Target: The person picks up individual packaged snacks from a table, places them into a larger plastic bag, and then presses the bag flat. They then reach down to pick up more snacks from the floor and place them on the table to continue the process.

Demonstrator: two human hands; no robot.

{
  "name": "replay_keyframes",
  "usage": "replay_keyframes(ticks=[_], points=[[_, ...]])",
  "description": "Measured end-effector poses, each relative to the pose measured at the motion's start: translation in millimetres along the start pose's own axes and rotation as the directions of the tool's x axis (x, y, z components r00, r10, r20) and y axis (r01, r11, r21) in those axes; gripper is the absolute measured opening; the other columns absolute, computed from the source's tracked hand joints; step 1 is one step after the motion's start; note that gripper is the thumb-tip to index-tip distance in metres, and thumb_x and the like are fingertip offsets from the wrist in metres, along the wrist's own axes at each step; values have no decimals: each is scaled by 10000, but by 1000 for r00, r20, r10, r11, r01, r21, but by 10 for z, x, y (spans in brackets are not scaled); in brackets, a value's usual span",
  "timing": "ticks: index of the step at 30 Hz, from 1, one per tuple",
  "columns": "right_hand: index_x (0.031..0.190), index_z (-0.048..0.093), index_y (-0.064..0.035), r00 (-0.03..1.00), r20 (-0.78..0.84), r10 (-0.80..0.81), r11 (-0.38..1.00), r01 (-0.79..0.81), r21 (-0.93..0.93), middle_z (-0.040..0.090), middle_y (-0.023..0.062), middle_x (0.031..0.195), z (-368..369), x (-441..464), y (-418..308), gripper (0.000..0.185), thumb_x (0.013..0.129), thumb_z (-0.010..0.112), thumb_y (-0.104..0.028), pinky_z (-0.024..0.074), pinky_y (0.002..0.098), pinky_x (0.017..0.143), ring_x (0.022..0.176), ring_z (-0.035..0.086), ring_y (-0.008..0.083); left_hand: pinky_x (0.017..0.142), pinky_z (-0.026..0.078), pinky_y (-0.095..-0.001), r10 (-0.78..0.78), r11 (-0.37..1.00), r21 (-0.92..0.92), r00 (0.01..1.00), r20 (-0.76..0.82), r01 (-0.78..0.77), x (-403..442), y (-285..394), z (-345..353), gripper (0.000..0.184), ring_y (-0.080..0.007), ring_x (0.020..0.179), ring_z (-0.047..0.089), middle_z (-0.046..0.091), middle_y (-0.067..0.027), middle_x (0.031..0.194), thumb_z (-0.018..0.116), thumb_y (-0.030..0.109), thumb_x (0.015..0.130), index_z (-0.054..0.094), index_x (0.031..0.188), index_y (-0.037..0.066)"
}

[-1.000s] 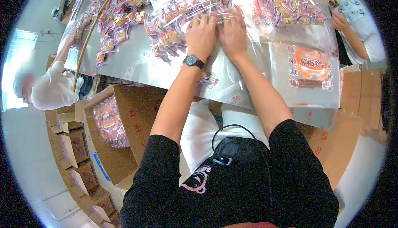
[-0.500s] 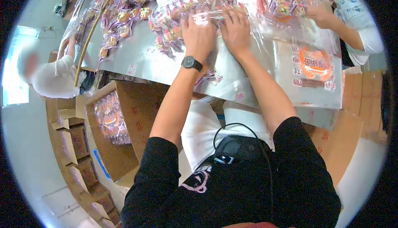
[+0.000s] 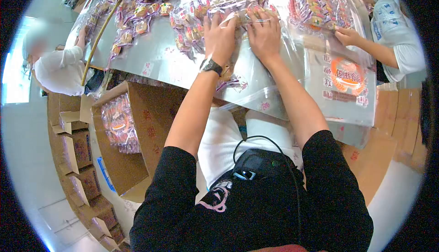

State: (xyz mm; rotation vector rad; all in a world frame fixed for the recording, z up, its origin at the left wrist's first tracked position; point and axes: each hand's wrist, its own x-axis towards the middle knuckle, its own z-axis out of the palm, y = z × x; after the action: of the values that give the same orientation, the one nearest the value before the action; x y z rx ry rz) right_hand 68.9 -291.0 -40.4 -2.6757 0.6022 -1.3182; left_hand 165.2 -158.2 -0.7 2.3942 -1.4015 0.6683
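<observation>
A clear plastic bag (image 3: 192, 21) filled with small wrapped snacks lies on the metal table in front of me. My left hand (image 3: 220, 40) rests on the bag's near side, its fingers stretched forward over the film. Close beside it, my right hand (image 3: 265, 37) lies on the same bag with its fingers extended and slightly apart. The fingertips press on the crinkled plastic, and what is beneath them is partly hidden. A few loose wrapped snacks (image 3: 227, 73) lie by my left wrist, which wears a black watch (image 3: 211, 65).
Flat printed bags (image 3: 345, 80) lie at the table's right. A co-worker's hand (image 3: 348, 37) touches another filled bag (image 3: 320, 5). Loose snacks (image 3: 137, 18) spread at left near a curved strip (image 3: 107, 25). An open carton (image 3: 153, 137) holds packed bags; another person stands left.
My hands stay on the bag, and their fingers now reach out flatter across it. The co-worker's hand at right has come down to the near edge of their bag. The view has shifted slightly.
</observation>
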Motion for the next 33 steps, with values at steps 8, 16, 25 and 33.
replay_keyframes(ticks=[8,16,25,33], points=[[1411,636,-250,995,38,-89,993,91,-72,596,116,1390,-43,-18,-61,525,888,678,-280,267,538,1216,1375,471,322,1217,244,-617,-130,990,43,987,-91,134,-250,7,-80,613,-390,1441,441,515,-185,1530,655,239,900,516,1480,102],[1399,642,-313,978,84,-192,981,192,3,605,57,1394,-45,-24,-84,513,891,711,-295,249,546,1206,1370,482,268,1115,304,-725,-203,974,117,977,69,195,-248,-93,-267,566,-381,1420,479,503,-117,1566,668,324,933,549,1474,207],[1230,710,-218,993,36,-115,993,114,9,637,23,1374,106,-60,5,292,960,674,-326,329,509,1161,1328,529,259,1065,314,-785,-190,979,79,981,45,186,-236,-104,-139,394,-407,1370,531,549,-122,1527,688,292,924,680,1304,186],[1228,720,-242,987,-30,-157,987,155,-46,702,-6,1264,98,-36,-14,304,927,690,-263,363,473,1140,1311,561,215,1081,274,-788,-237,971,46,971,13,236,-207,-51,-100,333,-390,1343,543,592,-101,1485,691,329,918,706,1222,196]])
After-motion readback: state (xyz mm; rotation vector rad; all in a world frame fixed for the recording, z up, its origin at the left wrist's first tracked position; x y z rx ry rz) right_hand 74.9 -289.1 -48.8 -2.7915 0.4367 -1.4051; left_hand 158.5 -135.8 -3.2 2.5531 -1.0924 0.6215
